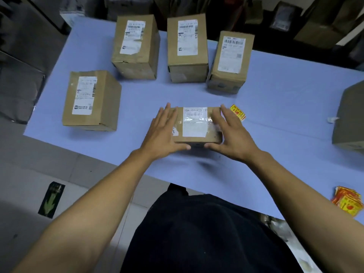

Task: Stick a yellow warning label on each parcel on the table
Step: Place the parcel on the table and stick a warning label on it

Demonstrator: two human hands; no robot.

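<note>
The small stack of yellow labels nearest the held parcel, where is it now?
In the head view, the small stack of yellow labels lies on the blue table, just right of the flat parcel, beyond the right hand's fingertips.

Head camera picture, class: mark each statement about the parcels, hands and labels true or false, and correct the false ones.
1. Both hands hold the small parcel by its sides. True: the left hand and the right hand flank it.
2. A yellow label is already stuck on top of that parcel. False: only a white shipping label shows there.
3. A small stack of yellow labels lies just beyond the right hand. True.
4. The table is covered in red. False: its surface is pale blue.
5. The three parcels at the far side lie flat. False: the far parcels stand upright.
</note>
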